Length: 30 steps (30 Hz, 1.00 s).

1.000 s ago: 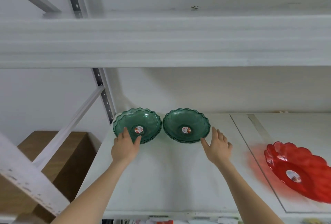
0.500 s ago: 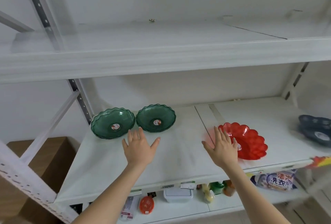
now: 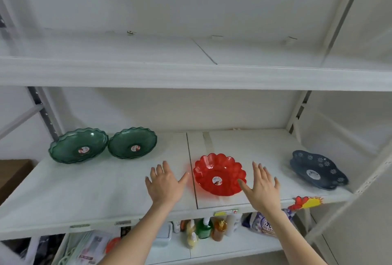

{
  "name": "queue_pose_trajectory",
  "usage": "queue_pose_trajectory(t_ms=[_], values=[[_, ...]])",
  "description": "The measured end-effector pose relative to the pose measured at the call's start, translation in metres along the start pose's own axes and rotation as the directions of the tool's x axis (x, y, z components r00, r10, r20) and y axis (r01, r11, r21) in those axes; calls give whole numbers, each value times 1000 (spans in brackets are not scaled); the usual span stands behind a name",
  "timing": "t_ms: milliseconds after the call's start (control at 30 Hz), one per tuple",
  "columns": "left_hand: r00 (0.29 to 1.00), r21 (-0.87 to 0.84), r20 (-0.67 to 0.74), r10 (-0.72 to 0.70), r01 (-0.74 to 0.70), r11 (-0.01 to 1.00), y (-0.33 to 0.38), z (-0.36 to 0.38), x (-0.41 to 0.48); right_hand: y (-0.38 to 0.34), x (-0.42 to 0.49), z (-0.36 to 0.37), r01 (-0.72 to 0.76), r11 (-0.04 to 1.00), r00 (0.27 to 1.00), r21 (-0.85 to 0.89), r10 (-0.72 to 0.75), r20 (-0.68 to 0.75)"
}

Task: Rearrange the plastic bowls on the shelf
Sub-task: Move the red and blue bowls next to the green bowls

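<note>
Two green bowls sit rim to rim at the shelf back left, likely already sorted; red bowl lies mid-shelf near the front, blue bowl far right. Left hand and right hand flank the red bowl, both spread flat, palms down, holding nothing; right thumb overlaps its rim, contact unclear.

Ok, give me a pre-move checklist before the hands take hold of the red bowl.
1. Both hands free: ok. Left hand and right hand are open and hold nothing.
2. Hands flank the red bowl: ok, one on each side.
3. Contact with the rim: cannot tell; the right thumb overlaps the bowl's edge in this view.
4. Red bowl empty: ok, only a sticker inside.
5. Shelf space beside the green bowls: ok, bare surface.
6. Dark blue bowl clear of the path: ok, far right.
</note>
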<state>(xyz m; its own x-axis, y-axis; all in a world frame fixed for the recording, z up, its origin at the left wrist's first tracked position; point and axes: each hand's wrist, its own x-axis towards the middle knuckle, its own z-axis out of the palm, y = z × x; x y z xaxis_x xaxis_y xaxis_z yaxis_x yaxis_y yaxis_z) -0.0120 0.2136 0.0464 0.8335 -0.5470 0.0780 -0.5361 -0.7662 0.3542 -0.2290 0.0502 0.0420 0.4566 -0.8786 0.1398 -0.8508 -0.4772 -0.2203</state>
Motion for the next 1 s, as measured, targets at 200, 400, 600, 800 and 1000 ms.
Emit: queue_pose_trajectory(t_ms=[200, 400, 600, 800, 1000], values=[[999, -24, -22, -30, 30, 999, 66, 27, -30, 84, 7, -17, -13, 1000, 1000, -6, 13, -14], [993, -52, -14, -117, 116, 992, 105, 58, -42, 155, 23, -17, -72, 997, 996, 10, 73, -41], [957, -143, -22, -289, 283, 948, 143, 83, -59, 228, 53, -24, -118, 992, 992, 43, 120, -46], [913, -211, -88, -399, 374, 903, 180, 108, -74, 298, 87, -34, -108, 993, 993, 46, 110, -41], [889, -245, -141, -436, 396, 885, 196, 133, -67, 343, 122, -15, -153, 982, 984, 110, 162, -76]])
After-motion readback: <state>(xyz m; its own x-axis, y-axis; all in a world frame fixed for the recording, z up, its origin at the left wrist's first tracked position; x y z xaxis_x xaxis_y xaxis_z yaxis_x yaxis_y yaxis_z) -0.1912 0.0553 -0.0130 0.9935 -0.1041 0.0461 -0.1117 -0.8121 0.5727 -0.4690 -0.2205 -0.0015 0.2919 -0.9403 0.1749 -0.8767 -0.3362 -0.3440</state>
